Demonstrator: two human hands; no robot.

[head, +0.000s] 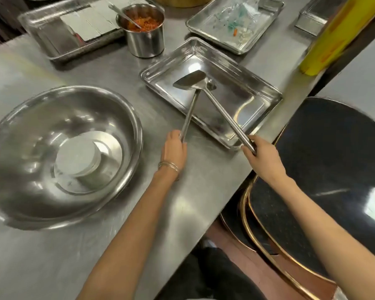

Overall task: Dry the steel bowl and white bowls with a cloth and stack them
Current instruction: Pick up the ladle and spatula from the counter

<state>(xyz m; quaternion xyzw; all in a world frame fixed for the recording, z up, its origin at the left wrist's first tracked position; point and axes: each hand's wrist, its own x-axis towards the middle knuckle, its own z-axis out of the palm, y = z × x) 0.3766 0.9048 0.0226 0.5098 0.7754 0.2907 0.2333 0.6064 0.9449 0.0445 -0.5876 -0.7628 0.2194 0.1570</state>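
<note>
Left hand is gripping the spatula handle, right hand is clutching the ladle, while the steel bowl is sitting left of, nearer, the left hand.

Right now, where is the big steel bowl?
In the head view, the steel bowl sits on the counter's left side, left of the left hand, a white bowl inside.

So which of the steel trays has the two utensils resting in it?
The nearest tray, just ahead of both hands; it holds only the spatula and ladle. The others sit farther back.
</note>
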